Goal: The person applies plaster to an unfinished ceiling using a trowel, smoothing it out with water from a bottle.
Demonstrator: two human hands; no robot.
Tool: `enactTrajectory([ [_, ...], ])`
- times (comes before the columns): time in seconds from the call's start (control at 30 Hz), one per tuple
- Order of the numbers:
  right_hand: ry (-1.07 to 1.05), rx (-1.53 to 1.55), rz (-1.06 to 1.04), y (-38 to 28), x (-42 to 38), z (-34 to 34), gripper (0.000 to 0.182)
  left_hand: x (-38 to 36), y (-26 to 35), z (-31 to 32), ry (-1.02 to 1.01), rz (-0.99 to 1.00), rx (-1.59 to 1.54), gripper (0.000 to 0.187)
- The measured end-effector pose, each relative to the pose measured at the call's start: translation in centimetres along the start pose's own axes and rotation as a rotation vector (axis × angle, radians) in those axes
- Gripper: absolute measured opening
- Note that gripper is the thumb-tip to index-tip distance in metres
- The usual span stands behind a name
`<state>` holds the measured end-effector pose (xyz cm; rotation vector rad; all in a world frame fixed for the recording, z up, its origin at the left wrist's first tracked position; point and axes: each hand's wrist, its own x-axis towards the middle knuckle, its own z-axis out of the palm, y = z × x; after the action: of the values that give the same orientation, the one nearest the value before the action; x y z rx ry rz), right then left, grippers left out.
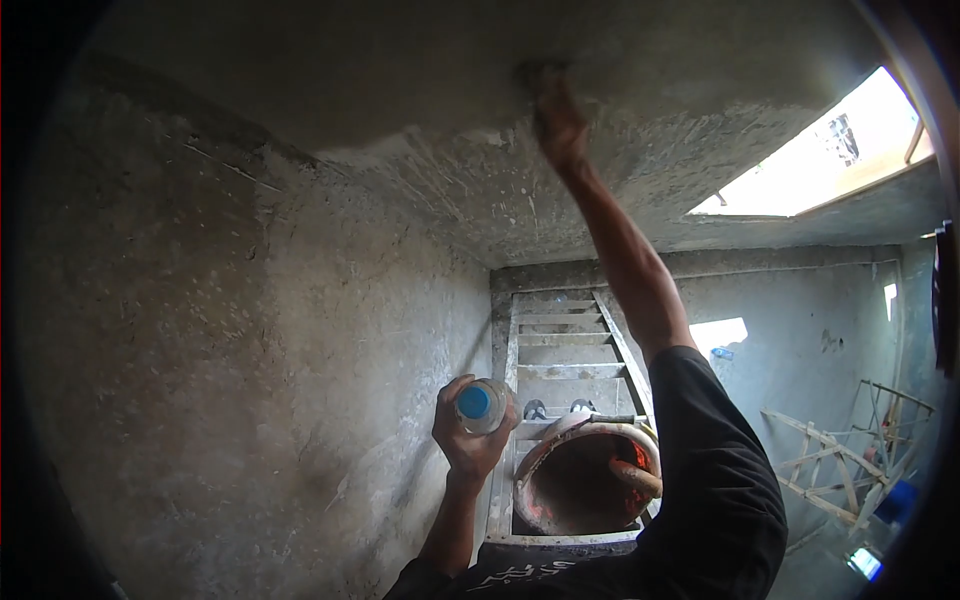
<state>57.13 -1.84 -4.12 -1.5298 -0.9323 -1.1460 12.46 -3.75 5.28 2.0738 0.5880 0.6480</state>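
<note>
My left hand (468, 435) is wrapped around a clear plastic bottle (494, 408) with a blue cap (474, 403), held upright beside the left wall. High up, my right hand (562, 125) reaches to the darker, damp-looking plastered surface (400, 75). Motion blurs its fingers, which close around a dark item (540, 75) pressed at the surface; its kind I cannot make out. Below my arms sits a round bucket (530, 490) with a stained rim and grey material inside. A wooden tool handle (636, 478) sticks out over its right side.
A ladder (570, 372) stands behind the bucket, and two shoes (582, 405) show between its rungs. Bright light enters through an opening (800, 170) at upper right. Lower right are a wooden frame (820, 460) and a blue container (896, 502). A rough wall (220, 350) runs along the left.
</note>
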Motion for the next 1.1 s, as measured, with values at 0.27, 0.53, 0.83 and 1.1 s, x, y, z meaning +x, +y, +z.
enactTrajectory([
  [0.27,0.144,-0.004,-0.074,-3.9,6.2,-4.0,0.035,0.2,0.3,-0.4,0.005,0.022,0.028,0.053],
  [0.53,-0.323,-0.2,-0.067,0.2,-2.0,-3.3,0.035,0.2,0.1,0.0,-0.001,0.046,0.057,0.051],
  [0.83,0.006,-0.223,-0.139,-2.4,7.9,-4.9,0.032,0.0,0.2,-0.3,-0.011,0.001,0.027,0.052],
  [1.1,-0.314,-0.218,0.107,-3.9,2.0,-7.3,0.032,0.0,0.3,-0.2,0.011,0.029,0.012,0.051],
])
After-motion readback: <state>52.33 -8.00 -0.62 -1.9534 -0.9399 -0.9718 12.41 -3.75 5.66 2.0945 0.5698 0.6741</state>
